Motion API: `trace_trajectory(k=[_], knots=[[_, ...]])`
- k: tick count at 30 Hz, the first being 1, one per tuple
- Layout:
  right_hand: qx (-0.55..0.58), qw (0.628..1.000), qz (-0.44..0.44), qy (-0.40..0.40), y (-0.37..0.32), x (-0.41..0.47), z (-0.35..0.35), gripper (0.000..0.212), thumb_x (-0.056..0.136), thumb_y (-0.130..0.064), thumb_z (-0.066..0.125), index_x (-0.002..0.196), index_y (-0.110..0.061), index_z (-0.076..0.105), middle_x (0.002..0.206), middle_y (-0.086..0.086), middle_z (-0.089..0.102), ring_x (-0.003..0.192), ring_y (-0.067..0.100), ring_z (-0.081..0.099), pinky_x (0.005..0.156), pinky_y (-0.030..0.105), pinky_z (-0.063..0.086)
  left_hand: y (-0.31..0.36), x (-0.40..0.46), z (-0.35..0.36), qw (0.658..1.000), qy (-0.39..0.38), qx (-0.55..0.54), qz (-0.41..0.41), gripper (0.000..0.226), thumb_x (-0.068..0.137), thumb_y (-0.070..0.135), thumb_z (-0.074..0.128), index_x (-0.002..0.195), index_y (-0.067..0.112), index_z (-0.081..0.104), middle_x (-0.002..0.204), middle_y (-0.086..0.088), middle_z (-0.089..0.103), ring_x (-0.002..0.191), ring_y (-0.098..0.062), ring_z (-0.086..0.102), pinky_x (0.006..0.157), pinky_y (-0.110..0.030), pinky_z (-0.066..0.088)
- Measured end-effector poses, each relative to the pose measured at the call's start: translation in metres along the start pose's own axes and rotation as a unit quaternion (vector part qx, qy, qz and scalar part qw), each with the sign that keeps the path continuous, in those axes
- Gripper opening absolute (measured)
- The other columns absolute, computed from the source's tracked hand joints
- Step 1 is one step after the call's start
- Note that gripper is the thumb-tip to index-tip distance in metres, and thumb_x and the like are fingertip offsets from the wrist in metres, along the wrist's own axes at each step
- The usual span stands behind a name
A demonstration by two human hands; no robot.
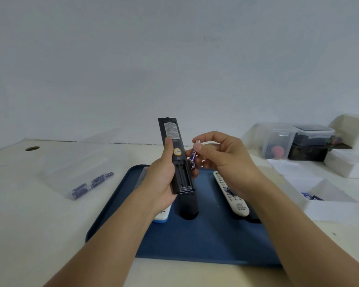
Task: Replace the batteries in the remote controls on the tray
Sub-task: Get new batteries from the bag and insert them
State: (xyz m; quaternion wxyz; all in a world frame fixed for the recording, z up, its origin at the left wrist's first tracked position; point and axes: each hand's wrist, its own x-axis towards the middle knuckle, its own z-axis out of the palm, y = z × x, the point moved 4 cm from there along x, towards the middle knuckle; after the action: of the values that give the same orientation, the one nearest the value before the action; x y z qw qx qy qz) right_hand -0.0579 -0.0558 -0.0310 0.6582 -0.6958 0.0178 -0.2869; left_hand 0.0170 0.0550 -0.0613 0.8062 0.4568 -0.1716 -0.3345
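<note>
My left hand point(162, 179) grips a black remote point(175, 154) upright above the blue tray point(195, 241), back side toward me, its battery compartment uncovered and showing no batteries. My right hand point(222, 154) pinches a purple battery point(193, 157) between thumb and forefinger, just right of the compartment. On the tray lie another black remote point(188, 208), a white remote point(230, 193) with buttons up, and a white-and-blue remote point(162, 216) partly hidden under my left wrist.
Several purple batteries point(91, 184) lie in clear wrap on the table at the left. A white box point(327, 199) at the right holds blue-labelled batteries. Clear plastic containers point(294, 141) and white foam blocks stand at the far right. A cable hole point(32, 148) sits at the far left.
</note>
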Motion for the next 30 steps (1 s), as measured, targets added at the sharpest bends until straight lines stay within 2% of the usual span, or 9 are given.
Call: trace_trajectory(k=[5,9,13,15,18,21,24,26,30], knots=[[-0.064,0.997,-0.028,-0.014,0.000,-0.004,0.015,0.009,0.088,0.004,0.070,0.096,0.009,0.069,0.070,0.014,0.067,0.060,0.016,0.063,0.058,0.025,0.056,0.000,0.004,-0.005,1.000,0.009,-0.011,0.001,0.059,0.099,0.061,0.041,0.099,0.010,0.069,0.078,-0.008,0.070,0.064,-0.018,0.067,0.066,-0.033,0.055],[-0.079,0.996,-0.041,-0.015,-0.001,-0.007,0.019,0.010,0.085,0.006,0.072,0.094,0.005,0.068,0.072,0.026,0.069,0.062,0.017,0.067,0.061,0.024,0.058,-0.002,0.004,-0.007,0.999,0.037,-0.013,-0.002,0.056,0.100,0.061,0.042,0.094,0.012,0.068,0.071,-0.005,0.068,0.054,-0.015,0.063,0.061,-0.029,0.053],[-0.090,0.995,-0.043,-0.003,0.005,-0.008,0.023,0.009,0.082,0.004,0.076,0.087,-0.002,0.071,0.073,0.017,0.074,0.061,0.020,0.070,0.063,0.027,0.060,-0.002,0.004,-0.010,0.998,0.055,-0.008,-0.008,0.057,0.098,0.061,0.045,0.100,0.010,0.069,0.085,-0.011,0.072,0.067,-0.020,0.067,0.075,-0.036,0.055],[-0.092,0.995,-0.036,0.003,0.010,-0.007,0.023,0.009,0.081,0.003,0.078,0.089,0.001,0.073,0.074,0.015,0.075,0.062,0.021,0.070,0.064,0.028,0.060,-0.003,0.004,-0.011,0.998,0.058,-0.007,-0.013,0.058,0.098,0.062,0.045,0.103,0.009,0.068,0.082,-0.011,0.071,0.061,-0.019,0.068,0.064,-0.033,0.056],[-0.135,0.990,-0.038,0.003,0.017,-0.008,0.028,0.011,0.079,0.000,0.080,0.090,-0.002,0.077,0.081,0.017,0.075,0.068,0.031,0.073,0.067,0.044,0.063,-0.004,0.002,-0.011,0.998,0.062,-0.012,-0.025,0.058,0.099,0.062,0.042,0.099,0.011,0.068,0.074,-0.009,0.071,0.054,-0.018,0.067,0.053,-0.028,0.051],[-0.191,0.979,-0.072,0.011,0.019,-0.009,0.035,0.010,0.078,-0.003,0.082,0.086,-0.009,0.079,0.082,0.008,0.073,0.075,0.031,0.073,0.067,0.052,0.059,-0.003,0.000,-0.010,0.997,0.069,-0.017,-0.030,0.062,0.101,0.061,0.037,0.086,0.010,0.068,0.068,-0.008,0.072,0.053,-0.019,0.069,0.062,-0.032,0.046],[-0.305,0.942,-0.141,-0.013,0.018,-0.010,0.040,0.008,0.084,-0.010,0.078,0.092,-0.013,0.081,0.088,0.006,0.067,0.084,0.022,0.067,0.078,0.043,0.055,-0.002,-0.002,-0.010,0.996,0.063,-0.051,-0.042,0.065,0.102,0.061,0.036,0.087,0.007,0.068,0.067,-0.010,0.074,0.055,-0.022,0.073,0.065,-0.036,0.054],[-0.360,0.913,-0.191,-0.023,0.017,-0.012,0.044,0.012,0.090,-0.017,0.072,0.098,-0.013,0.080,0.090,0.004,0.061,0.085,0.020,0.061,0.076,0.037,0.051,0.000,-0.001,-0.014,0.993,0.070,-0.075,-0.051,0.064,0.100,0.063,0.038,0.096,0.007,0.068,0.071,-0.010,0.075,0.058,-0.023,0.074,0.055,-0.032,0.057],[-0.499,0.832,-0.238,-0.042,0.013,-0.017,0.054,0.040,0.097,-0.048,0.048,0.117,-0.024,0.073,0.099,-0.004,0.053,0.092,0.017,0.047,0.076,0.032,0.047,0.005,0.001,-0.024,0.989,0.095,-0.102,-0.058,0.065,0.099,0.065,0.039,0.094,0.008,0.068,0.071,-0.010,0.075,0.059,-0.023,0.075,0.055,-0.033,0.059]])
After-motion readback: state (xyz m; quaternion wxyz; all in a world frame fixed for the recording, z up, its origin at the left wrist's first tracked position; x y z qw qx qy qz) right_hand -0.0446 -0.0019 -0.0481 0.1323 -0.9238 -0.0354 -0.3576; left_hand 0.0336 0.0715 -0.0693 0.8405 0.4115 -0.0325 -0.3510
